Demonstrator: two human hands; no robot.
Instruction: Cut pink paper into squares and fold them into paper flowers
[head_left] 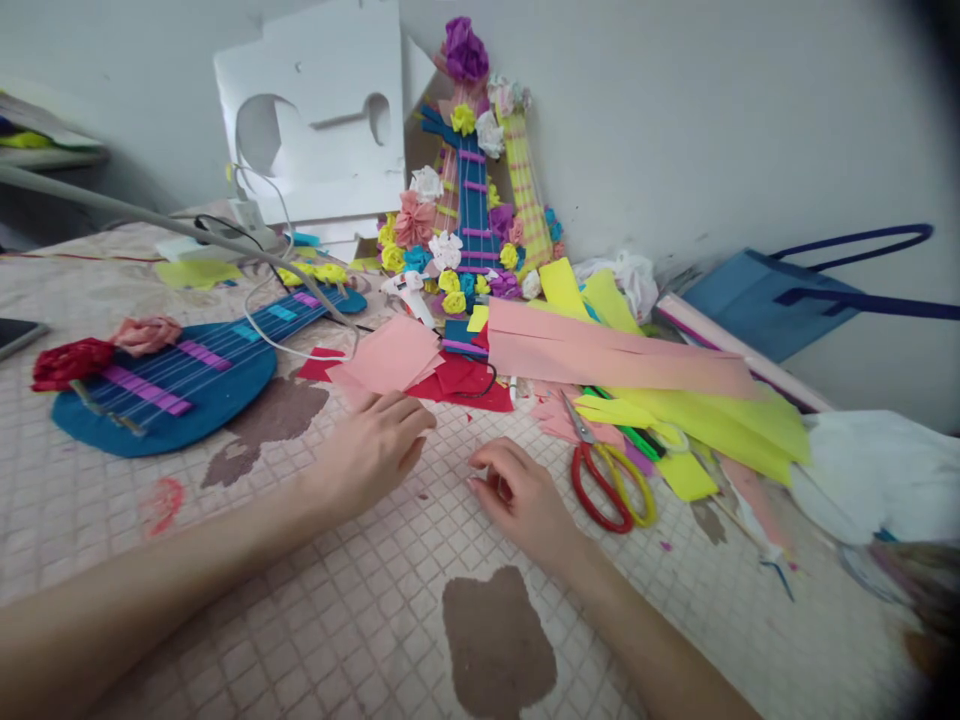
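Observation:
My left hand [379, 450] is over the table just below a stack of pink crepe paper pieces [394, 355], its fingers loosely bent and its thumb apart from them. I see nothing in it, though the palm side is hidden. To its right, my right hand [521, 498] has a curled index finger and thumb with a small gap between them and nothing visible there. Scissors [604, 475] with red and yellow handles lie right of that hand. Red paper [465, 385] lies partly under the pink stack.
A blue paper guitar [225, 385] with paper roses lies at left. Behind stand decorated guitars [476, 200] with paper flowers and a white glue gun [409, 292]. Pink strips [607, 345] and yellow crepe paper [720, 420] spread rightward. A lamp arm [172, 220] crosses the left side.

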